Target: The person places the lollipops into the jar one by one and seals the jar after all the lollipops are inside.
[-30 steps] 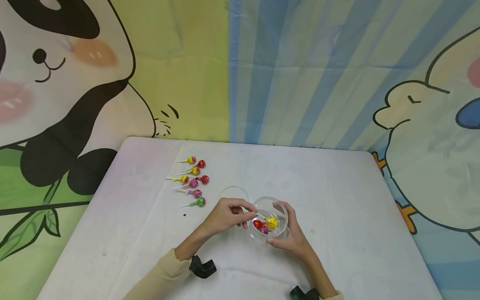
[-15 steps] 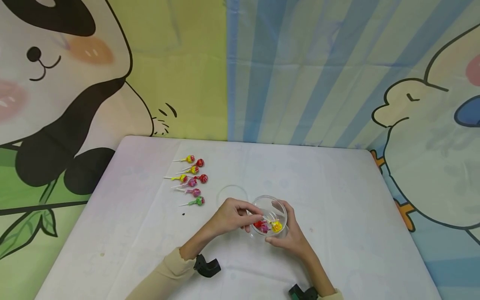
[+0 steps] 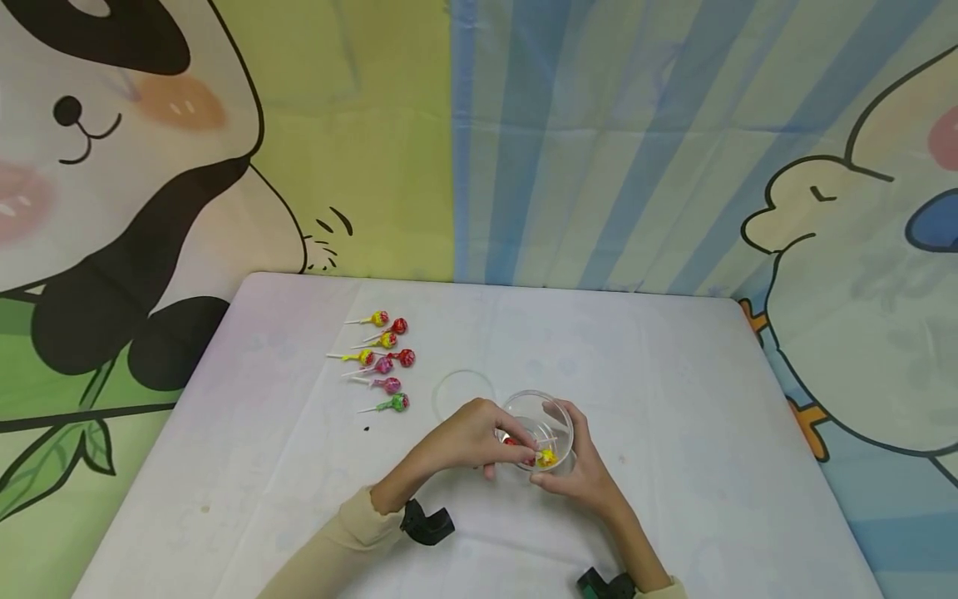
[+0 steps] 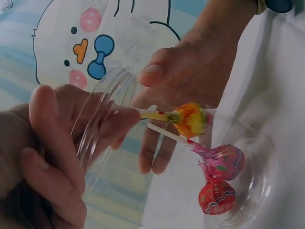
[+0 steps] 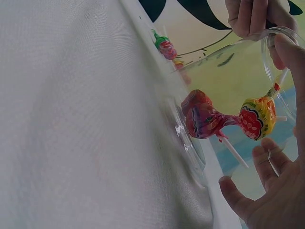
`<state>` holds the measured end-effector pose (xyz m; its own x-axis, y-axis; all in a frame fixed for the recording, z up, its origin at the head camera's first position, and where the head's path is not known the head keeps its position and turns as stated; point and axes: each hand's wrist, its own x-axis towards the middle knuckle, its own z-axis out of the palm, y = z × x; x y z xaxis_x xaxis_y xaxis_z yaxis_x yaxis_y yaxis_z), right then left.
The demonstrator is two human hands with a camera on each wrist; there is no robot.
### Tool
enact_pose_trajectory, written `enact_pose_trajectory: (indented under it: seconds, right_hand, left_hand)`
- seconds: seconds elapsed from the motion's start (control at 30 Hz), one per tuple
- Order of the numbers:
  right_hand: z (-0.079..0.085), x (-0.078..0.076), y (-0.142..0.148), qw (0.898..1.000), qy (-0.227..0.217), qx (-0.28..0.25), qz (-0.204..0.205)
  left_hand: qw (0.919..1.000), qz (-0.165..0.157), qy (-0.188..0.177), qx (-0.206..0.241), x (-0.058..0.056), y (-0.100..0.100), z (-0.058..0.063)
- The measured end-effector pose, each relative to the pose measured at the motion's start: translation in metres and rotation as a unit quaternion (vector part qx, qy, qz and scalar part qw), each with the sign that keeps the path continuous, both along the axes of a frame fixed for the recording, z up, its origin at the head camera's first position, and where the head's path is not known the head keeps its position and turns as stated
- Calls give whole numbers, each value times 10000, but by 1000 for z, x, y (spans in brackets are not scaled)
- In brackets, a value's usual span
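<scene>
My left hand [image 3: 479, 434] reaches into the mouth of a clear plastic jar [image 3: 563, 420], pinching a yellow lollipop [image 4: 189, 120] by its stick. The candy end hangs inside, above the jar's bottom. Around the jar's right side, my right hand [image 3: 582, 467] holds it with thumb in front and fingers behind. A purple-pink lollipop [image 4: 224, 161] and a red lollipop [image 4: 217, 197] lie at the jar's bottom, seen through its wall in both wrist views. In the head view the left fingers partly cover these two.
Several wrapped lollipops, among them a green one [image 3: 397, 403] and a red one [image 3: 405, 358], lie on the white-covered table [image 3: 659, 391] left of the hands. A clear round rim [image 3: 464, 371] lies flat behind the left hand. A cartoon-printed cloth [image 3: 599, 150] hangs behind the table.
My left hand has moved right and deeper into the jar, taking the yellow lollipop down inside. The right hand and jar stay nearly where they were.
</scene>
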<state>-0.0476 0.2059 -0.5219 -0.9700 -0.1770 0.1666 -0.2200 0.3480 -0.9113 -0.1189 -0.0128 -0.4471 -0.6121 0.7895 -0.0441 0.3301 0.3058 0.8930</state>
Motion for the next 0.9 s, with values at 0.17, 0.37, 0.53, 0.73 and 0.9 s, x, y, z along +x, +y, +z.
enact_pose_trajectory:
  seconds: [0.17,0.37,0.53,0.73,0.9]
  right_hand:
    - [0,-1,0,10000,62,-6,76]
    - [2,0,2,9999,64,-129,60]
    - [4,0,1,9999,6,-122,36]
    - [2,0,1,10000,2,-49,19]
    - [2,1,1,10000,-25,-6,-7]
  left_hand:
    - [9989,3,322,-340,1,4,7]
    - [9959,188,663,-586,2,11,12]
    - [9959,287,593,-617,4,12,14]
    - [9983,377,393,-210,5,7,6]
    - [9953,551,-196,776,5,-6,-5]
